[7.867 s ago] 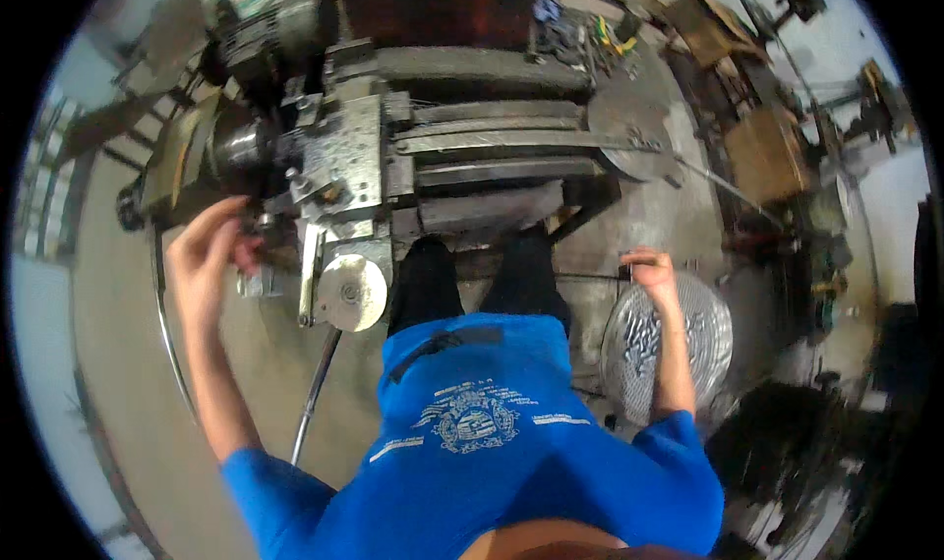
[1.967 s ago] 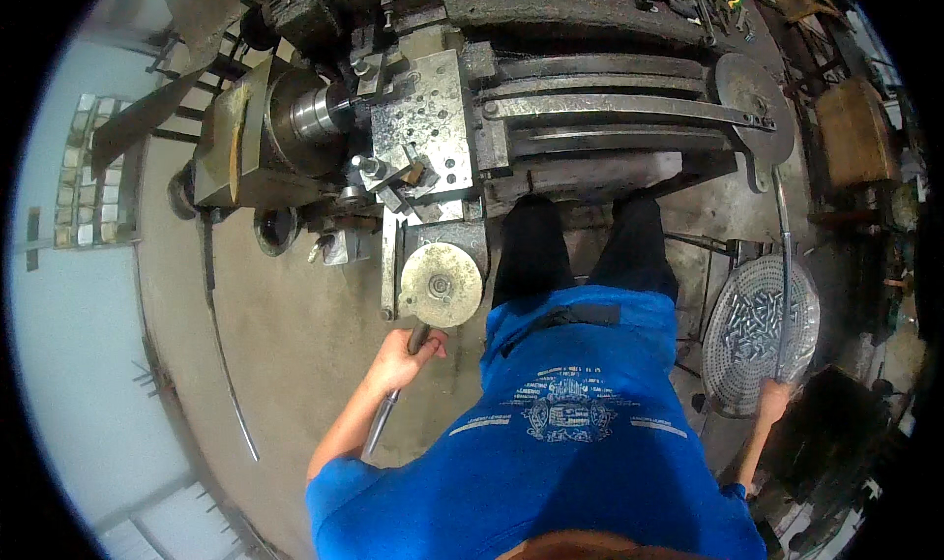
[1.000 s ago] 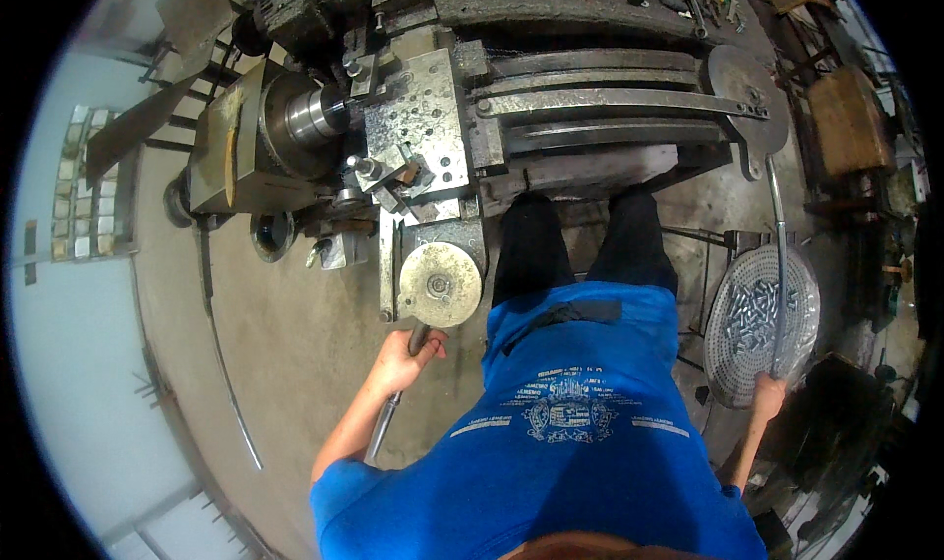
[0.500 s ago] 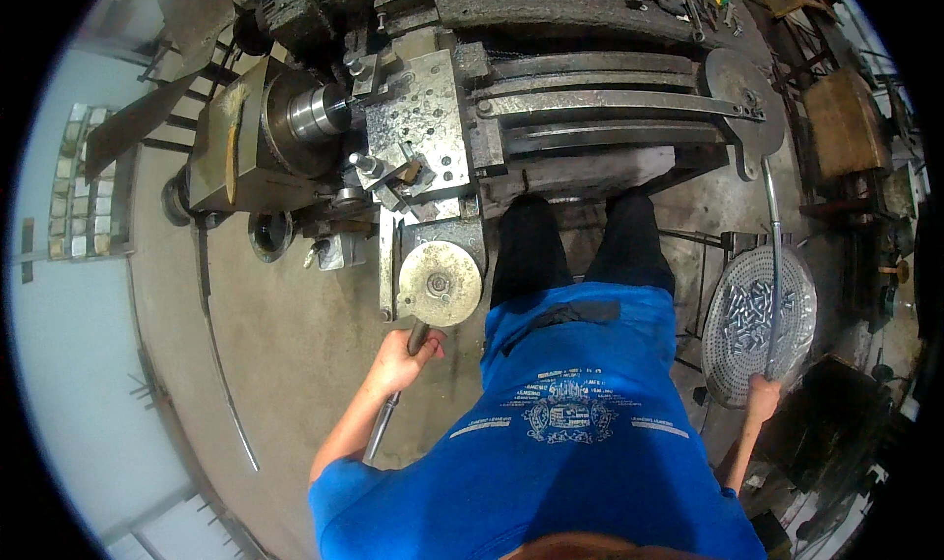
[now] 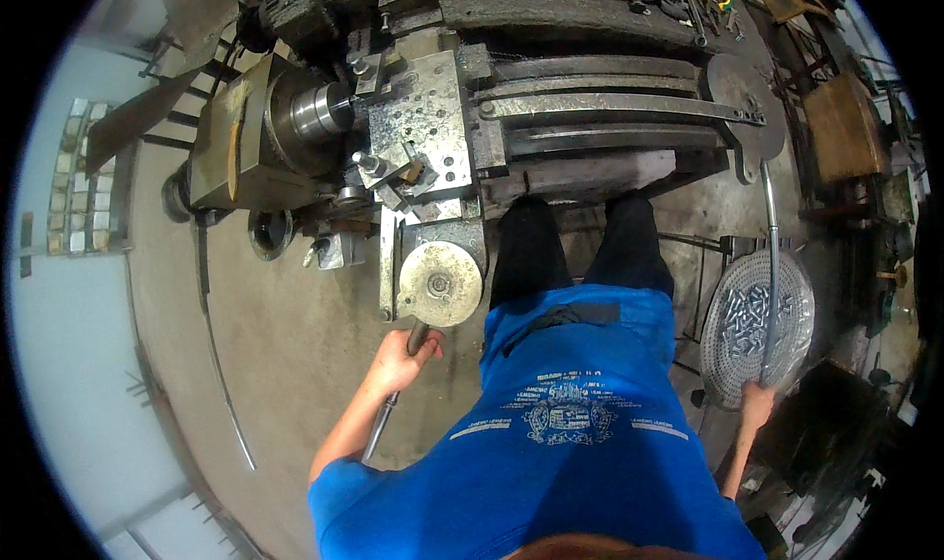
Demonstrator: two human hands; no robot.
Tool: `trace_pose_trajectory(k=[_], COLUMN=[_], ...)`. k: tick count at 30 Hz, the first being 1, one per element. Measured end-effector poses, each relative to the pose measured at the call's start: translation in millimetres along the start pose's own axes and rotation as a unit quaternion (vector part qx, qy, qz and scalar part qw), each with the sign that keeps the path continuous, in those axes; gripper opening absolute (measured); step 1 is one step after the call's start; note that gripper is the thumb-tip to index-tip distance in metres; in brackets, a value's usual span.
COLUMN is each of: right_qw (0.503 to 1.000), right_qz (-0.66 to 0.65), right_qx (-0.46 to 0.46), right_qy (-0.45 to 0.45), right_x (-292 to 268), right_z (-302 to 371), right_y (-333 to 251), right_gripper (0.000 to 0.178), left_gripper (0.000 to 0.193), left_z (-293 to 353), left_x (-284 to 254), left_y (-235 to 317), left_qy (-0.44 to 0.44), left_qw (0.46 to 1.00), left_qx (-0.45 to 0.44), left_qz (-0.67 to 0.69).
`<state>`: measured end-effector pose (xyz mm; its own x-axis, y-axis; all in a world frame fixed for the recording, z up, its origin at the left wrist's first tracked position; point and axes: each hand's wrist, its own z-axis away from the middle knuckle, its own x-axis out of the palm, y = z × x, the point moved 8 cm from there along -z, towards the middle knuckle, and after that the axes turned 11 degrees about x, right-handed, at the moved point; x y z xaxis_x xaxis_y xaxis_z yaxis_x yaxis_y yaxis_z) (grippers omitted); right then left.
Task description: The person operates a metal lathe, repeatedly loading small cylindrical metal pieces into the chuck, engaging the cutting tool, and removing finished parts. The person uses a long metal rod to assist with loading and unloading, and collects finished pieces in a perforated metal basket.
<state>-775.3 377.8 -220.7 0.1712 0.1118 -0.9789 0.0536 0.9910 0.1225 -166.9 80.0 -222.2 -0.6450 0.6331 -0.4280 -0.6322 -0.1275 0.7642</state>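
Note:
My left hand [image 5: 401,360] is wrapped round a long metal handle [image 5: 419,338] that sticks out from the round handwheel [image 5: 440,284] on the lathe's cross slide. Off to the right, my right hand [image 5: 756,404] grips the lower end of a long lever [image 5: 772,255], which reaches up to the disc-shaped bracket [image 5: 743,93] at the right end of the bed. The slide block [image 5: 418,103] carries clamped cutting tools. Beside it on the left, a shiny round chuck [image 5: 322,114] faces the tools; whether it turns I cannot tell.
A perforated round tray [image 5: 725,363] with many small metal pieces [image 5: 747,314] lies behind the right lever. A long thin rod [image 5: 222,373] slants down on the left. Several hand tools [image 5: 696,9] lie at the far right of the machine. A brown board [image 5: 844,127] stands farther right.
My right hand has shifted a little left and toward me, swinging the lower end of the long lever with it. My left hand keeps its place on the handle.

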Motion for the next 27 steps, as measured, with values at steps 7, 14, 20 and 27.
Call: trace_pose_trajectory(k=[7, 14, 20, 27], right_qw=[1.0, 0.997, 0.997, 0.997], right_qz=[-0.017, -0.065, -0.067, -0.07], right_qx=[0.004, -0.034, -0.025, -0.019], right_qy=[0.0, -0.013, -0.027, -0.027], right_x=[2.1, 6.9, 7.8, 5.4], right_z=[4.1, 5.6, 11.6, 18.7], right_y=[2.0, 5.6, 4.2, 3.3], right_gripper=[0.052, 0.049, 0.051, 0.053], left_gripper=[0.019, 0.019, 0.02, 0.02], left_z=[0.2, 0.1, 0.3, 1.2], left_x=[-0.1, -1.7, -1.9, -1.6], left_y=[4.3, 7.9, 4.9, 2.6], left_qy=[0.0, 0.001, 0.006, 0.003], left_qw=[1.0, 1.0, 1.0, 1.0], left_qx=[0.001, -0.002, -0.001, -0.01], left_qz=[-0.005, -0.014, -0.023, -0.025])
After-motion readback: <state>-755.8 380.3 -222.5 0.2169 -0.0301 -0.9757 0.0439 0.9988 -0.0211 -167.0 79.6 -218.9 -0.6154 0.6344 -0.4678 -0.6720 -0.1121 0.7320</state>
